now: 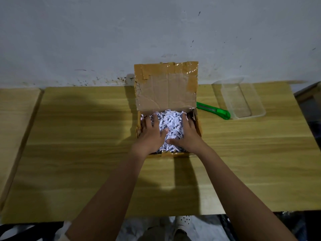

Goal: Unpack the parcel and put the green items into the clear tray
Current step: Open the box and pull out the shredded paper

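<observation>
While both hands, left hand (pixel 150 134) and right hand (pixel 186 134), press a wide, spread grip into shredded paper (pixel 169 125), the clear tray (pixel 258 108) lies right-forward, nearer the right.

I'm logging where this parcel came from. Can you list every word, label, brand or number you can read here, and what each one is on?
None can be read.
Shredded paper in the cardboard box: dark printed marks, too small and cut up to read.
Box flap: brown tape and bare cardboard, no label showing.
Green utility knife: no legible brand.
Clear tray: no markings visible.
</observation>
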A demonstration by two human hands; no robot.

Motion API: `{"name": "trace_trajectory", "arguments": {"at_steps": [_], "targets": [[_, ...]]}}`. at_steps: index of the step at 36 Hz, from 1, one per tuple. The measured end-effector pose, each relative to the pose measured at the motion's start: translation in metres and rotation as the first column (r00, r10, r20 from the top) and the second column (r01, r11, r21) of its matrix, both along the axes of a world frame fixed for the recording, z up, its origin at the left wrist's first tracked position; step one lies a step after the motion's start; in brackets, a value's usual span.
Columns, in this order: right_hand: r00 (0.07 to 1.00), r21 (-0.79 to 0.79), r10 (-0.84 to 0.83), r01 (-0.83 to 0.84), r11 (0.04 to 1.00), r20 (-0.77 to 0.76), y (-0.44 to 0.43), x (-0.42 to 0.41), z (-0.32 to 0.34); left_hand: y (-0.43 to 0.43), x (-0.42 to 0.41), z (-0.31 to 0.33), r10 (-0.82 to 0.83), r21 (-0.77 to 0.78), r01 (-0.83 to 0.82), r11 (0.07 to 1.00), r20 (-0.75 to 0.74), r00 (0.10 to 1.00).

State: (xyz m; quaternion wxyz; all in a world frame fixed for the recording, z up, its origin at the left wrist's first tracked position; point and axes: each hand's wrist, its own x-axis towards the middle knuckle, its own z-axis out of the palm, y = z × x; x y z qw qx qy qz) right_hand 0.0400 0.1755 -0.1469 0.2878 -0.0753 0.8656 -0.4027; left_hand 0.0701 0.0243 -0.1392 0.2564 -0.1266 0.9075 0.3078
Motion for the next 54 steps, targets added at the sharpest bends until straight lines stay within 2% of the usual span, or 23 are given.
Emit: {"name": "trace_trajectory", "arguments": {"at_steps": [4, 10, 15, 23, 29, 36, 39, 45, 54], "targets": [[1.000, 0.018, 0.005, -0.005, 1.000, 0.000, 0.000, -0.001, -0.001, 0.001, -0.002, -0.001, 0.030, 0.031, -0.031, 0.999, 0.028, 0.999], [0.999, 0.025, 0.021, -0.020, 0.999, -0.042, -0.002, 0.000, -0.006, 0.002, 0.001, 0.000, 0.023, 0.139, -0.015, 0.990, -0.056, 0.998], [0.999, -0.013, 0.010, -0.010, 1.000, -0.043, 0.001, -0.001, -0.005, 0.000, 0.001, 0.000, 0.093, 0.233, -0.064, 0.970, -0.116, 0.989], [1.000, -0.035, 0.015, -0.015, 0.999, 0.003, 0.002, -0.003, -0.009, 0.003, 0.001, -0.002, 0.102, 0.255, -0.078, 0.964, -0.081, 0.991], [1.000, -0.074, -0.029, 0.029, 0.997, 0.000, -0.001, -0.004, -0.012, 0.010, 0.006, 0.001, 0.215, 0.429, -0.170, 0.887, -0.057, 0.975], [0.995, -0.181, -0.091, 0.081, 0.980, -0.046, -0.001, -0.004, -0.015, 0.010, 0.005, 0.001, 0.273, 0.554, -0.208, 0.806, -0.036, 0.961], [0.993, -0.207, -0.117, 0.111, 0.972, -0.019, -0.002, -0.004, -0.019, 0.008, 0.005, -0.005, 0.325, 0.619, -0.257, 0.742, 0.004, 0.946], [0.984, -0.283, -0.175, 0.175, 0.943, 0.024, -0.004, 0.000, -0.018, 0.007, 0.007, -0.015, 0.389, 0.653, -0.302, 0.695, 0.012, 0.921], [0.970, -0.323, -0.240, 0.241, 0.915, 0.044, -0.006, 0.005, -0.020, 0.010, 0.007, -0.006, 0.434, 0.737, -0.260, 0.624, -0.050, 0.899]]}}
